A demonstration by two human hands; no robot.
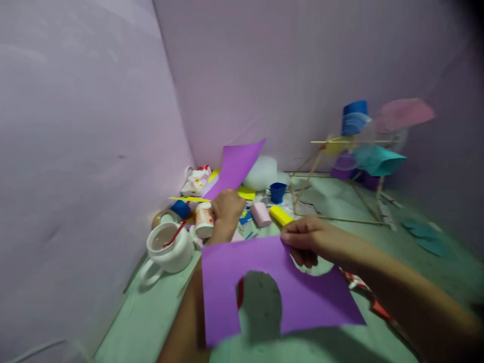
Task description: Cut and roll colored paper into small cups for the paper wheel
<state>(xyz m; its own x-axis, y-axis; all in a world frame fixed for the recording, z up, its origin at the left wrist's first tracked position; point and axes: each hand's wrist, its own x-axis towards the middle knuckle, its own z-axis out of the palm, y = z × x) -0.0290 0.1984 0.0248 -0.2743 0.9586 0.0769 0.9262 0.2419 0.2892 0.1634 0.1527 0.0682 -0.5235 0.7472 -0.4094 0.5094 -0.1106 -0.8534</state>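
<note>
The right hand (307,238) pinches the cut purple paper (260,256), at six o'clock, by its edge, maybe so it won't crumple. Toward eleven, the left hand (229,205) is by a purple sheet (237,167); I can't tell if it's gripping.

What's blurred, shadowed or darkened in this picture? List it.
Head view: the pink paper and teal pieces at right look smeared; the cut purple sheet casts a soft shadow on the table; the top right corner goes dark.

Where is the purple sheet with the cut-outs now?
In the head view, the sheet is at bottom centre, held by the right hand, right of the white pot.
</note>
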